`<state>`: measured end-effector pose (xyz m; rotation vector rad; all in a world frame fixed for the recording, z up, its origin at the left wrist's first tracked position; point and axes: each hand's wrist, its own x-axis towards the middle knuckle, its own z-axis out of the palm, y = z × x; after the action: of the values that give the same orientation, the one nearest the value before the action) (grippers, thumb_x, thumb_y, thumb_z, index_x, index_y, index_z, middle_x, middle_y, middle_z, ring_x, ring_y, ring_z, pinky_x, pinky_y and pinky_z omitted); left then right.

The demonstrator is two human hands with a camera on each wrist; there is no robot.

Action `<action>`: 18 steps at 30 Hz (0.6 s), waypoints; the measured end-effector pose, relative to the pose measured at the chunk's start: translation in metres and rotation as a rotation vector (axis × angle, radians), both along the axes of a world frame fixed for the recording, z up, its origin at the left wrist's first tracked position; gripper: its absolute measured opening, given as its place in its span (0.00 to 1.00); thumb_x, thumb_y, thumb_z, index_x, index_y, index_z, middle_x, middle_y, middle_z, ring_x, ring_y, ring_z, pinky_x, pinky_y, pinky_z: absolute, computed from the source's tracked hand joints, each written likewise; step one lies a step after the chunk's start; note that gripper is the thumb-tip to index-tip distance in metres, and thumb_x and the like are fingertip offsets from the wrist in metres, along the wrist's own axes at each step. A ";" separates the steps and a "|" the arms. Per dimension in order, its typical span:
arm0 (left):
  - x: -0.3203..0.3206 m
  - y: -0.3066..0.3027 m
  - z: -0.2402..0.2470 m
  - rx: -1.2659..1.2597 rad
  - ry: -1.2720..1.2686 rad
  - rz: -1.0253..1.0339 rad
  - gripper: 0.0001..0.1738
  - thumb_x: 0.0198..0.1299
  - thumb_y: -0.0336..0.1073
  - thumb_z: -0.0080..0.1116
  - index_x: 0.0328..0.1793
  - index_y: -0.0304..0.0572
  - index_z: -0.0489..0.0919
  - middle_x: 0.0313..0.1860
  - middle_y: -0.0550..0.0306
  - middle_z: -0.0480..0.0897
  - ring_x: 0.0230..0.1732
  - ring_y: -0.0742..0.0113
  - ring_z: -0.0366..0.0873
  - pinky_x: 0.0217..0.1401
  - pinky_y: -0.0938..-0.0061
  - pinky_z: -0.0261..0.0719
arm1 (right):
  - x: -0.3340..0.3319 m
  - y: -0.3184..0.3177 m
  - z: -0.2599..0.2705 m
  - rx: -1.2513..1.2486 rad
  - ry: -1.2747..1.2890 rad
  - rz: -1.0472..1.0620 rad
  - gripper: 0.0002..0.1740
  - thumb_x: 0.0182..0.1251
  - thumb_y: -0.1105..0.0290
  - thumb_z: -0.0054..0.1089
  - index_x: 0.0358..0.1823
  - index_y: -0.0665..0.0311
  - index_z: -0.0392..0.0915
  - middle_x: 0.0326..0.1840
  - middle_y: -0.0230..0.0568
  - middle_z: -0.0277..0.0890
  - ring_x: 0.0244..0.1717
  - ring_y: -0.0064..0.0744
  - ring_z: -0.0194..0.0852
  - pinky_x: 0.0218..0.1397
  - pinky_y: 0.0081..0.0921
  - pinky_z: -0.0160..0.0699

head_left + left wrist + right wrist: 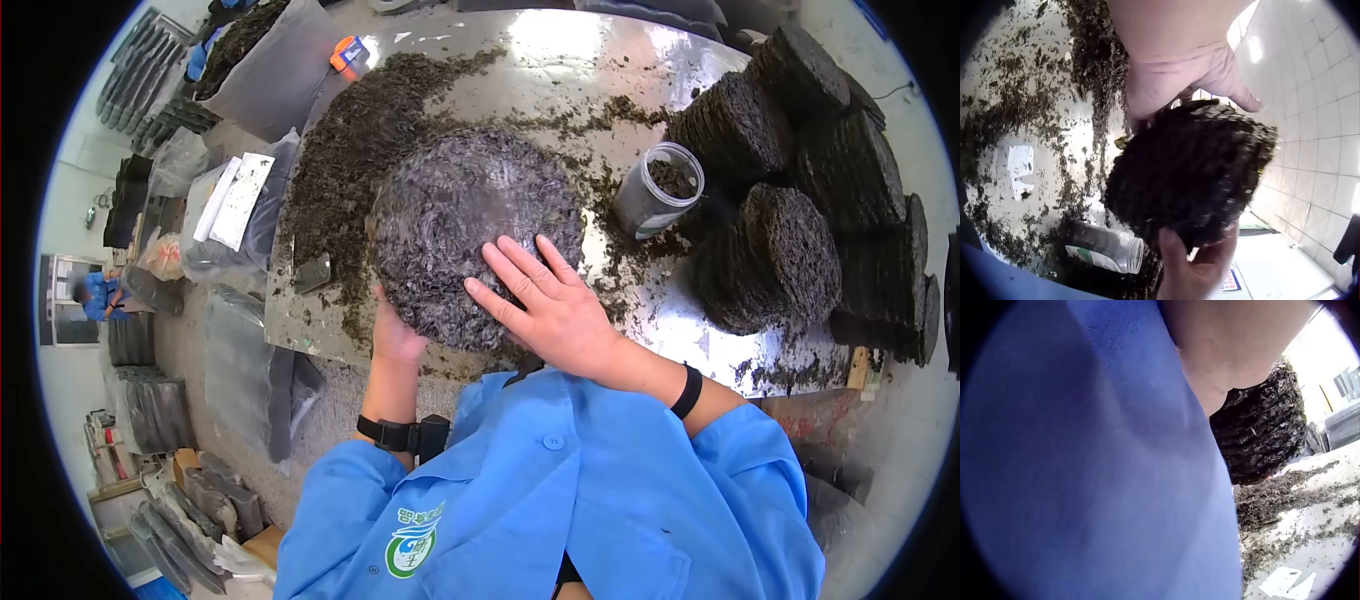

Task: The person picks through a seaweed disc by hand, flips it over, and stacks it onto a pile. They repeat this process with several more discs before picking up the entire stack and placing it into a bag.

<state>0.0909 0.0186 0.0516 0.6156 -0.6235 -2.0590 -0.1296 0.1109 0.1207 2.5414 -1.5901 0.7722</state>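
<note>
A thick round stack of dark dried seaweed (450, 200) is held in front of the person's chest, over the near part of the metal table. The left hand (398, 333) grips it at its lower left edge, most of its fingers hidden by the stack. Across the near right part of its upper face lie the spread fingers of the right hand (560, 322). In the left wrist view, the right hand's thumb presses the rim of the seaweed stack (1179, 169). The right wrist view is mostly filled by the blue shirt, with the stack's layered side (1263, 425) beyond.
Loose seaweed flakes (345, 165) cover the left of the metal table (560, 40). Right of the hands stands a clear plastic jar (650, 195) with flakes inside. Several round seaweed stacks (770, 255) crowd the right side. An orange tape dispenser (347, 55) sits at the far edge.
</note>
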 end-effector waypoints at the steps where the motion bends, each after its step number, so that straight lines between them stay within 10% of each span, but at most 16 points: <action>1: 0.003 -0.001 -0.001 0.040 -0.025 0.030 0.51 0.45 0.67 0.60 0.71 0.44 0.60 0.68 0.51 0.66 0.68 0.52 0.63 0.71 0.54 0.62 | 0.005 -0.001 0.005 0.022 -0.058 0.037 0.31 0.57 0.70 0.49 0.66 0.55 0.64 0.70 0.50 0.58 0.72 0.46 0.52 0.72 0.50 0.51; 6: 0.014 0.001 0.007 0.084 0.232 -0.110 0.31 0.67 0.51 0.40 0.70 0.39 0.60 0.68 0.46 0.67 0.65 0.52 0.68 0.67 0.57 0.69 | 0.031 0.002 0.015 0.049 -0.010 0.058 0.31 0.57 0.70 0.48 0.66 0.54 0.64 0.70 0.50 0.58 0.72 0.46 0.53 0.72 0.50 0.51; 12: 0.003 0.005 0.038 0.051 0.233 -0.096 0.35 0.65 0.57 0.41 0.71 0.43 0.60 0.68 0.48 0.66 0.66 0.52 0.66 0.69 0.56 0.66 | 0.051 -0.002 0.056 0.105 -0.061 0.039 0.48 0.36 0.55 0.72 0.65 0.56 0.65 0.70 0.49 0.56 0.73 0.47 0.49 0.73 0.52 0.47; 18: 0.027 0.011 0.030 0.049 0.184 -0.009 0.41 0.60 0.65 0.45 0.71 0.47 0.61 0.68 0.51 0.67 0.67 0.53 0.65 0.70 0.56 0.63 | 0.058 -0.004 0.059 0.145 -0.047 0.086 0.44 0.41 0.60 0.70 0.64 0.61 0.65 0.69 0.50 0.57 0.72 0.50 0.51 0.73 0.51 0.50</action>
<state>0.1175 0.0296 0.0818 0.4450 -0.4705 -2.1156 -0.0719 0.1073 0.1802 2.7288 -1.6161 0.7560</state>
